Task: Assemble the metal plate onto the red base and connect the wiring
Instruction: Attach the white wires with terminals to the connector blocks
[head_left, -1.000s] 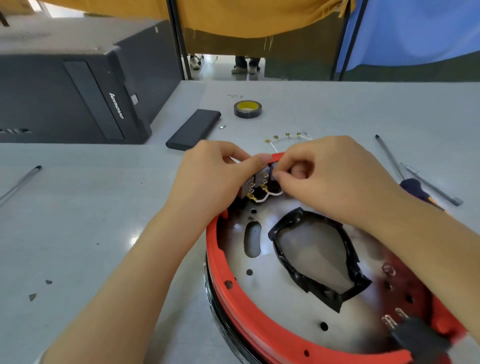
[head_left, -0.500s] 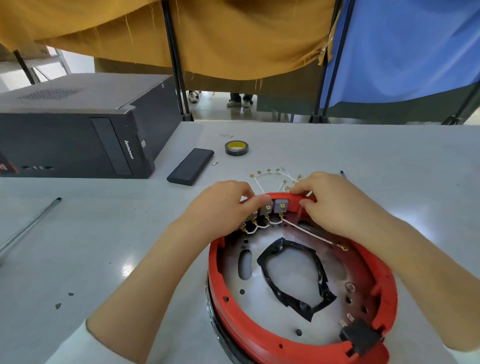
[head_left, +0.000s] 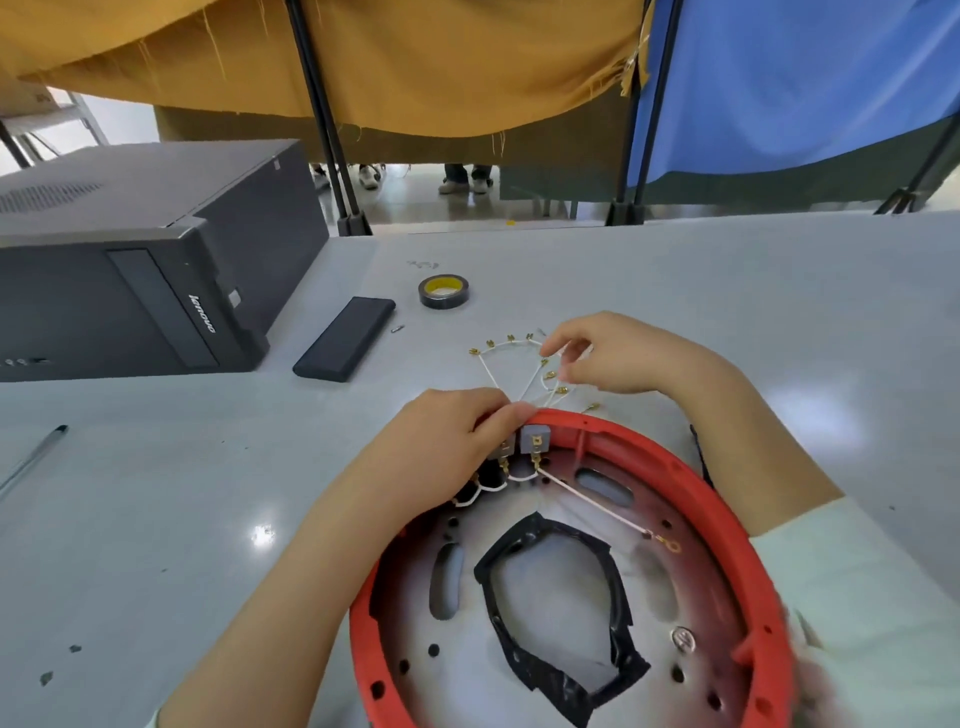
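The right hand (head_left: 618, 356) has left the switch blocks and now reaches past the far rim, its grip pinching one of the loose white wires with brass terminals (head_left: 524, 364) fanned on the grey bench (head_left: 727, 312). The left hand (head_left: 447, 447) still grips the small grey switch blocks (head_left: 532, 439) on the round red plastic base (head_left: 691, 483), where the shiny perforated metal plate (head_left: 452, 654) already sits. Another lead is probably next.
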